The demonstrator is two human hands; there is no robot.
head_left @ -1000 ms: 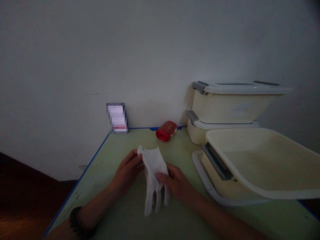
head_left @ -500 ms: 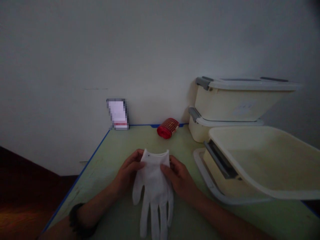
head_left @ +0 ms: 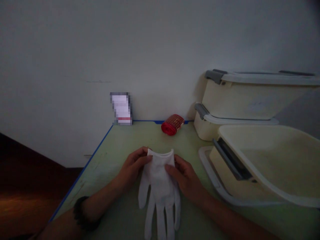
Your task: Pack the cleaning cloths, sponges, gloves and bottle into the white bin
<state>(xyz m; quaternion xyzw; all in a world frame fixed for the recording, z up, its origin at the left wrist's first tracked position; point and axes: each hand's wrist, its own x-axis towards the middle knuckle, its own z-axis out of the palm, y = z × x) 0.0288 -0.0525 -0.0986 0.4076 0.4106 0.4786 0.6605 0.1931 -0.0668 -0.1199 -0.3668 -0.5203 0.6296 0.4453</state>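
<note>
A white fabric glove (head_left: 161, 183) hangs between my hands, cuff up and fingers pointing down toward me. My left hand (head_left: 136, 165) pinches the left side of the cuff, thumb in front and fingers behind. On the right side, my right hand (head_left: 186, 173) grips the glove just below the cuff, its thumb lying on the front. The cuff's opening is stretched nearly flat between both hands. The tips of some glove fingers run out of the bottom of the view. A dark band circles my left wrist.
Beyond the glove, a red patterned roll (head_left: 172, 125) lies on the pale green table (head_left: 105, 160). A phone with a blurred screen (head_left: 122, 108) leans against the wall. At right are an open cream bin (head_left: 270, 160) and two stacked lidded bins (head_left: 240, 100).
The view has shifted slightly, so the bins, roll and phone appear a little higher and farther right. My left thumb sits a bit higher on the cuff; both hands keep hold of the glove.
</note>
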